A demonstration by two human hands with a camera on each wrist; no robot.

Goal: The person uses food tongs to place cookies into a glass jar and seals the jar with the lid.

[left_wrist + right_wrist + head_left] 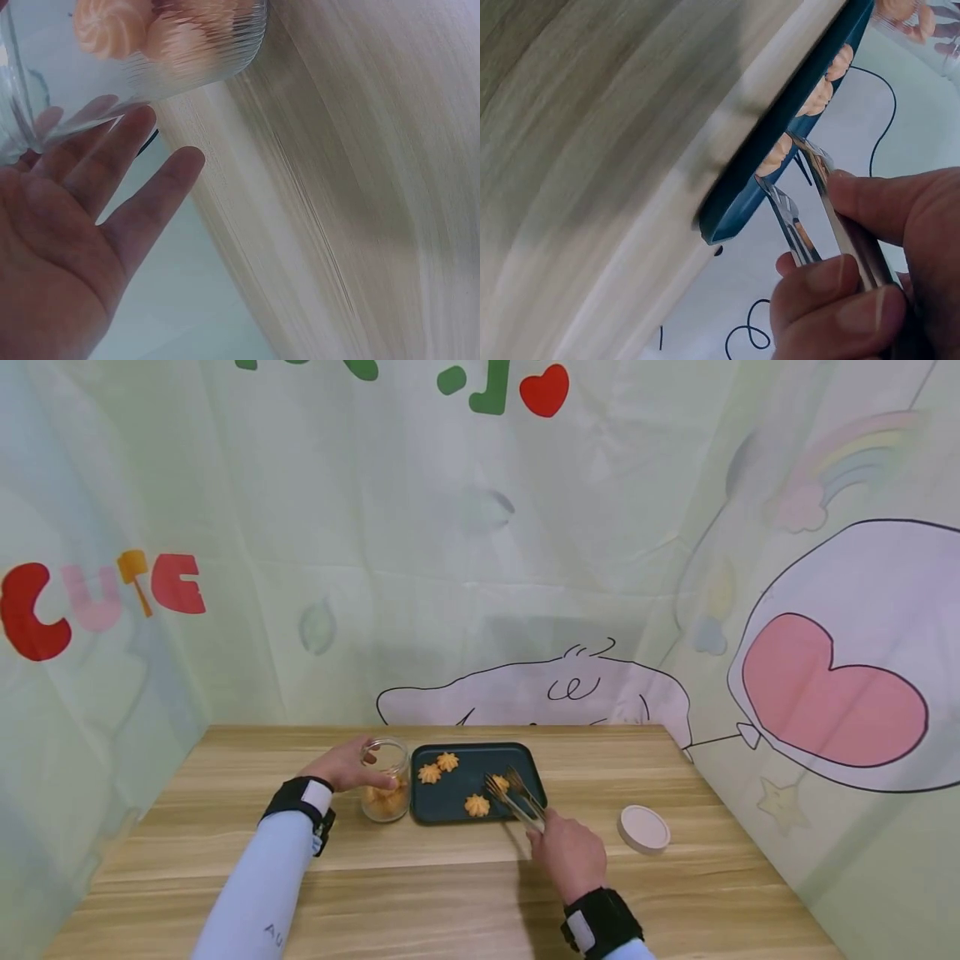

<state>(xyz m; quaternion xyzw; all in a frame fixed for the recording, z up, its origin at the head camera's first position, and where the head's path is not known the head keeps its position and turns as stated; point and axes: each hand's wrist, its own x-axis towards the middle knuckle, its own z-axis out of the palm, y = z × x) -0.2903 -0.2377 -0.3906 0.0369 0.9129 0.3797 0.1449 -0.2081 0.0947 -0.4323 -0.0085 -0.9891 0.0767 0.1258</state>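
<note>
A ribbed glass jar (386, 791) holding several orange swirl cookies stands left of a dark teal tray (461, 797). My left hand (347, 766) holds the jar from its left side, thumb across the front. In the left wrist view the palm (67, 225) faces the jar (187, 45), and the little finger stays off the glass. My right hand (570, 853) grips metal tongs (519, 799), whose tips sit around a cookie (500, 783) on the tray. The right wrist view shows the tongs (810, 202) reaching over the tray rim (780, 127) to that cookie (776, 154).
Three more cookies lie on the tray: two at the back left (438, 767) and one at the front (477, 806). A round pale lid (643, 828) lies on the wooden table (450, 893) to the right. Printed fabric walls close in the table.
</note>
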